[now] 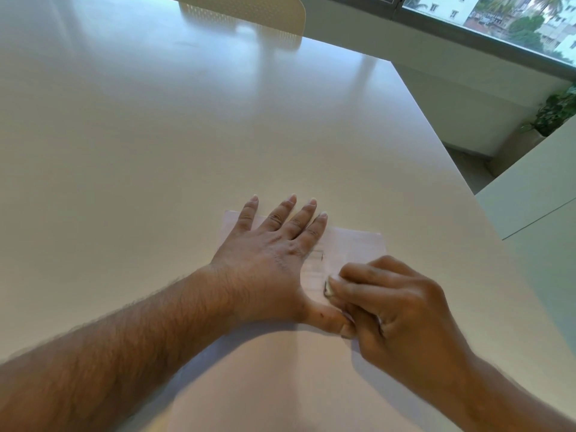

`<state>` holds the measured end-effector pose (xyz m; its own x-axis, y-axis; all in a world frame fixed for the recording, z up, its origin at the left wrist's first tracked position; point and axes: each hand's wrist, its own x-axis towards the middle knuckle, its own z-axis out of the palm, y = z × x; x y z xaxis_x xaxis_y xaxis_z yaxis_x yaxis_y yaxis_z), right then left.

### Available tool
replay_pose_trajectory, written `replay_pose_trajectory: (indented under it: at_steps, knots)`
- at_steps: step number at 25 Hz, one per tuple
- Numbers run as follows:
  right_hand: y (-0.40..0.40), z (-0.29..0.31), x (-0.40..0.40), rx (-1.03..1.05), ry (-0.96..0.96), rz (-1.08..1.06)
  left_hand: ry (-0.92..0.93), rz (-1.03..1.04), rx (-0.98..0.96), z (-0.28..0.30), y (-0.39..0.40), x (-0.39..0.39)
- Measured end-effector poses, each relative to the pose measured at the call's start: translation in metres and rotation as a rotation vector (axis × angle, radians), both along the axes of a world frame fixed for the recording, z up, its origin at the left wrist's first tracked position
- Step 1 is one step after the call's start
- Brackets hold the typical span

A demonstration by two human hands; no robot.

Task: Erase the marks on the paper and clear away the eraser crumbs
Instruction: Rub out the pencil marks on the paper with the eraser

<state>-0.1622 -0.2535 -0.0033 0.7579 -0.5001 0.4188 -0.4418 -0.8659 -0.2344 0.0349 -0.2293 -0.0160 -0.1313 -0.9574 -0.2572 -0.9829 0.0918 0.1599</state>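
A small sheet of pale paper [352,244] lies on the white table [187,151]. My left hand [271,260] presses flat on its left part, fingers spread, thumb stretched along the near edge. My right hand [389,304] is closed around a small eraser [328,289], whose dirty tip touches the paper just right of my left hand. A short dark pencil mark [321,256] and faint lines show on the paper above the eraser. Much of the sheet is hidden under both hands. I cannot make out any crumbs.
The table's right edge [452,157] runs diagonally from the far side toward me. A pale chair back [249,10] stands at the far side. Another white surface [536,188] sits at the right, with a potted plant [554,113] and a window beyond.
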Motion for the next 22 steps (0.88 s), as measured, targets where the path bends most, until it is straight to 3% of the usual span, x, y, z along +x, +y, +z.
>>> replay_pose_trajectory:
  at_steps: [9, 16, 22]
  knots:
    - [-0.051, -0.003, 0.034, -0.034, 0.045, -0.079, -0.007, 0.014, 0.007, 0.003, 0.002, -0.002]
    - [0.000, 0.002, 0.000, 0.013, -0.015, 0.064, 0.000, 0.021, -0.008, 0.001, 0.000, -0.001]
    - [-0.041, 0.002, 0.036, -0.063, 0.071, -0.016, -0.014, 0.037, -0.011, 0.001, 0.002, -0.003]
